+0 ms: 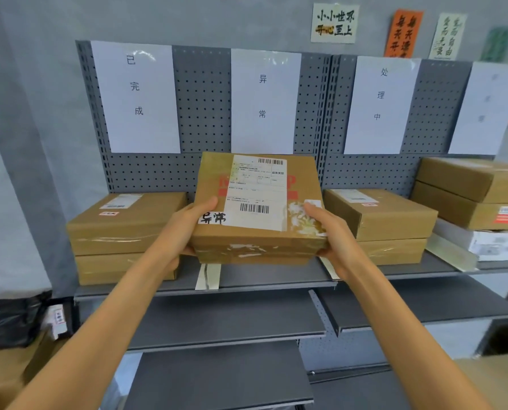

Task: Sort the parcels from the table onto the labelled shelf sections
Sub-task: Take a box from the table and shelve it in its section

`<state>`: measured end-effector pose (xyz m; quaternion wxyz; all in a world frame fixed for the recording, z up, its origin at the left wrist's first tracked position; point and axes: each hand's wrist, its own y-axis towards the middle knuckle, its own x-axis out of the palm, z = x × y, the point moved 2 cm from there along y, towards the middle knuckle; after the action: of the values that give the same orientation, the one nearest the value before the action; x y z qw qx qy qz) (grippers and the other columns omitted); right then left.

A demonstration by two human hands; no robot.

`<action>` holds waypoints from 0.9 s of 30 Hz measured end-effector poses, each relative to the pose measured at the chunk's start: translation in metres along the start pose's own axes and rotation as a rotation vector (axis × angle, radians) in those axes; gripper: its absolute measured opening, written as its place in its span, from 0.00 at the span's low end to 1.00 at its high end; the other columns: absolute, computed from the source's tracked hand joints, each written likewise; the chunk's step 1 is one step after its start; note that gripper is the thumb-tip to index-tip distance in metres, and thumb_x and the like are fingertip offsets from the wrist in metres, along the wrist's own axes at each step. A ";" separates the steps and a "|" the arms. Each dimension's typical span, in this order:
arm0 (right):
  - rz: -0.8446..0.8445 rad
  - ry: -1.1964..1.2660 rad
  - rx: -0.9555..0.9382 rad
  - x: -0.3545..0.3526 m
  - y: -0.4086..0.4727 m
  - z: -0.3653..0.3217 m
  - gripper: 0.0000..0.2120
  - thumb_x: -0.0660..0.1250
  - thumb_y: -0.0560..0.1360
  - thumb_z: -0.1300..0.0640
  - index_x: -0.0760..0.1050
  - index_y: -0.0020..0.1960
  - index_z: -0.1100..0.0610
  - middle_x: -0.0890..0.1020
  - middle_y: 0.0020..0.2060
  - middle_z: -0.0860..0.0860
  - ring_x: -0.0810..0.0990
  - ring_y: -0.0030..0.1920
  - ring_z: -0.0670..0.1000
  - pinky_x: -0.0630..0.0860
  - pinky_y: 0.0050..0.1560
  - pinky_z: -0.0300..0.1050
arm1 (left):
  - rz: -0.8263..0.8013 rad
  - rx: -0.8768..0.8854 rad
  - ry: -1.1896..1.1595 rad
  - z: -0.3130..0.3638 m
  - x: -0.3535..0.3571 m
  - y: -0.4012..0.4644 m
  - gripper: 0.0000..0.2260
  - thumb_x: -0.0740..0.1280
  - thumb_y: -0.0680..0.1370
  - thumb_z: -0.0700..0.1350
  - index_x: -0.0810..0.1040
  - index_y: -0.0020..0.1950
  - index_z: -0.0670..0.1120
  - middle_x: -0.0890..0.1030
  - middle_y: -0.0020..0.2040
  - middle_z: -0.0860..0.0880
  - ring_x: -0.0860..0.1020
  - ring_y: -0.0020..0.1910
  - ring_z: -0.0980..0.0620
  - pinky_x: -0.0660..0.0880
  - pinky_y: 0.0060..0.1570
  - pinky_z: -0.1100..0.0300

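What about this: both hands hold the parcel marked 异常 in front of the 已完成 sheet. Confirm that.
Not quite. In the head view the left hand and right hand hold the parcel in front of the 异常 sheet; the 已完成 sheet hangs further left.

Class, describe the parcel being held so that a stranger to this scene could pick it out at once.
Start at the grey pegboard shelf unit and find the white sheet reading 异常. Just below it, a flat brown cardboard parcel is held up by the left hand and right hand. Unlike the stacked boxes, it carries handwritten 异常 on its label.
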<state>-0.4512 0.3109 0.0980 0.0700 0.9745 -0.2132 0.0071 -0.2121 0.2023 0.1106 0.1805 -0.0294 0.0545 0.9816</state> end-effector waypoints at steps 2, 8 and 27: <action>0.024 -0.002 0.013 -0.004 0.013 0.003 0.24 0.71 0.67 0.40 0.81 0.58 0.52 0.85 0.52 0.49 0.81 0.57 0.53 0.72 0.65 0.56 | -0.010 -0.020 -0.005 -0.005 0.005 0.017 0.18 0.67 0.72 0.64 0.79 0.57 0.56 0.85 0.47 0.55 0.84 0.45 0.53 0.78 0.38 0.56; 0.076 -0.051 0.078 -0.002 0.060 0.006 0.19 0.68 0.74 0.43 0.80 0.58 0.54 0.86 0.49 0.50 0.83 0.53 0.54 0.76 0.56 0.55 | -0.052 -0.051 -0.015 -0.022 0.005 0.073 0.18 0.67 0.71 0.64 0.79 0.55 0.56 0.85 0.44 0.56 0.84 0.42 0.55 0.78 0.38 0.56; 0.063 -0.109 0.183 0.001 0.170 0.050 0.19 0.67 0.74 0.41 0.82 0.56 0.54 0.86 0.46 0.51 0.85 0.46 0.52 0.78 0.41 0.47 | -0.106 -0.156 0.027 -0.069 0.008 0.190 0.18 0.65 0.73 0.65 0.79 0.55 0.55 0.85 0.45 0.53 0.82 0.48 0.50 0.79 0.41 0.53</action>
<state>-0.5216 0.1501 0.0709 -0.0312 0.9686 -0.2456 -0.0244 -0.2853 0.0205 0.0595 0.2284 -0.0594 -0.0213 0.9715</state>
